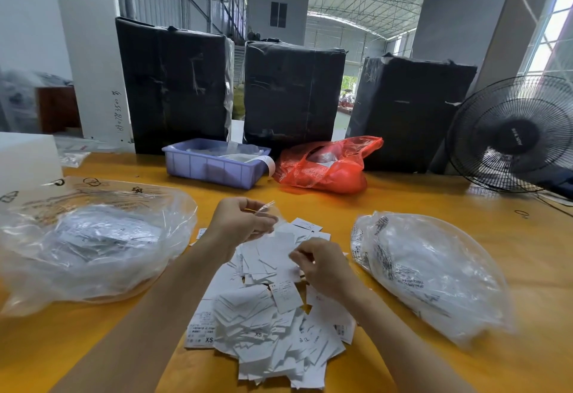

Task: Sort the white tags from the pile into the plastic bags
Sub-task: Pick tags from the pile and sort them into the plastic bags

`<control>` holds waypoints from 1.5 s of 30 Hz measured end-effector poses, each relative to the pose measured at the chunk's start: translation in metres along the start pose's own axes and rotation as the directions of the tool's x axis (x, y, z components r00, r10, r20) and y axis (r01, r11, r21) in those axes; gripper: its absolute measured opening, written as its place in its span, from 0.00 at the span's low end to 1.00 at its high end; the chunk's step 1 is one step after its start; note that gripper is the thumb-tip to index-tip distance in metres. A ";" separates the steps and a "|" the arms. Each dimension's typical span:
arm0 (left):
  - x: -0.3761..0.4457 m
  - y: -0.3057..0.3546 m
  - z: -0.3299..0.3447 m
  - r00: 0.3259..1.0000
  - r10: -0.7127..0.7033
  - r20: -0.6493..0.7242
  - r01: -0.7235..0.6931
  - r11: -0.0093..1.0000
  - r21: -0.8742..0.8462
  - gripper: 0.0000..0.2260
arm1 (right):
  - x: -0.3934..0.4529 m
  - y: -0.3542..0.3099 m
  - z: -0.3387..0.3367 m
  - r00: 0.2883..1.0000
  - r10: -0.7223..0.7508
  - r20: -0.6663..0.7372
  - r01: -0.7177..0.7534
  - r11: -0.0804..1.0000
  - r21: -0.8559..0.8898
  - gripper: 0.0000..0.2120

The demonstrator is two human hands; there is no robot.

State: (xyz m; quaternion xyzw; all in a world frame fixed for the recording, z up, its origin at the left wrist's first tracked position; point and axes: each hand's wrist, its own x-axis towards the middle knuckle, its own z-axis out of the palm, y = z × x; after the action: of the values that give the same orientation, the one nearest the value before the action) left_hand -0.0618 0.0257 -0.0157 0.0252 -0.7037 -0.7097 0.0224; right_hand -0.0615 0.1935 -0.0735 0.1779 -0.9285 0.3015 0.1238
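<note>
"XS"-printed white tags in pile between two plastic bags.

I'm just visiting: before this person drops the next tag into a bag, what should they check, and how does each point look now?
1. Left hand pinches something thin: ok, but whether it's a tag, cannot tell.
2. Right hand has a tag from the pile: cannot tell.
3. Left plastic bag mouth open: cannot tell.
4. Right plastic bag within reach: ok.
5. Size print readable on the held tag: cannot tell.
</note>
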 end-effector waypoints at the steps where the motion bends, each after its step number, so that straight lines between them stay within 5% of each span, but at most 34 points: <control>1: 0.000 0.000 0.000 1.000 -0.001 0.002 0.001 1.000 -0.004 0.13 | 0.000 -0.002 0.000 1.000 0.004 0.003 -0.004 0.999 0.042 0.08; 4: 0.000 0.000 0.000 1.000 -0.006 0.007 0.007 1.000 -0.018 0.13 | 0.002 -0.008 -0.008 0.995 0.066 0.080 -0.080 0.981 0.177 0.07; 10: 0.000 -0.001 0.002 1.000 -0.017 0.020 0.017 1.000 0.022 0.13 | -0.007 -0.021 -0.018 0.888 0.224 0.402 -0.208 0.975 -0.084 0.30; 14: -0.001 -0.001 0.003 0.999 -0.003 0.043 0.002 1.000 0.024 0.11 | -0.004 -0.028 -0.028 0.826 0.300 0.476 -0.362 0.931 0.041 0.31; 21: -0.005 -0.001 0.006 0.995 0.021 0.099 -0.020 1.000 -0.012 0.06 | 0.001 -0.027 -0.065 0.927 0.266 0.265 -0.345 0.884 0.317 0.06; 27: -0.006 0.003 0.008 0.989 -0.038 0.142 0.044 0.998 -0.036 0.08 | 0.003 -0.022 -0.091 0.975 0.217 -0.045 -0.178 0.887 0.426 0.08; 45: -0.013 0.009 0.014 0.965 -0.091 0.246 0.101 0.995 -0.026 0.24 | 0.004 -0.025 -0.089 0.985 0.155 0.080 -0.173 0.926 0.336 0.09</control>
State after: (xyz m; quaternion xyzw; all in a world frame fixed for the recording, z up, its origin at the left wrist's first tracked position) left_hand -0.0497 0.0409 -0.0062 -0.0288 -0.6855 -0.7209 -0.0983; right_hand -0.0441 0.2274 0.0108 0.1262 -0.8766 0.4626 0.0411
